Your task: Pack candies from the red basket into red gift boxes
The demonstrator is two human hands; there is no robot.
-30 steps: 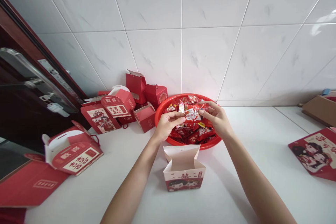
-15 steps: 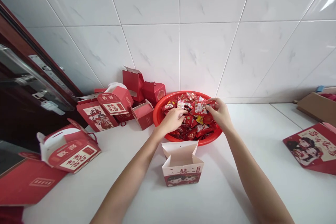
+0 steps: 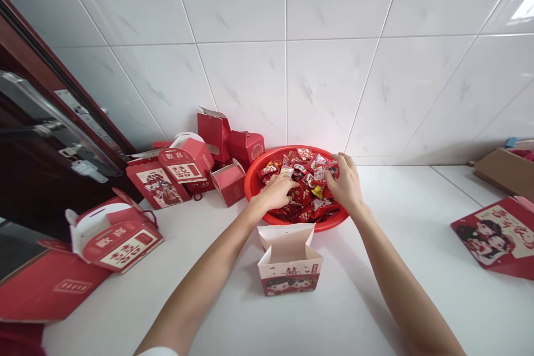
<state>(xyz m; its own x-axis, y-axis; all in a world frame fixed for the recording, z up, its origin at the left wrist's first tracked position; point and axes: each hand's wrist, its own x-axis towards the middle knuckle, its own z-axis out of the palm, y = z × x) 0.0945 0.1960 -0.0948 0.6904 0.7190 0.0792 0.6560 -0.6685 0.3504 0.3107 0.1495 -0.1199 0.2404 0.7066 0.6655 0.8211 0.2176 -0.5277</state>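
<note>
A red plastic basket (image 3: pixel 251 182) full of wrapped candies (image 3: pixel 306 196) stands against the wall. Over its left side, my left hand (image 3: pixel 276 191) rests on the candies with fingers slightly apart and nothing clearly gripped. At the right rim, my right hand (image 3: pixel 347 182) pinches a red-and-white wrapped candy (image 3: pixel 332 171) between thumb and fingers. Between my forearms, in front of the basket, an open paper gift box (image 3: pixel 291 277) stands upright. Its top flaps are spread and its inside is pale; the bottom is hidden.
Several red gift boxes (image 3: pixel 186 161) crowd the left by the wall, with an open handled box (image 3: pixel 120 242) nearer. Another red box (image 3: pixel 496 236) lies at right, below a cardboard box (image 3: pixel 503 169). A dark door (image 3: pixel 37 178) borders the left.
My right hand has shifted slightly left, keeping the candy at its fingertips. My left hand has moved little among the candies. The view has tilted slightly.
</note>
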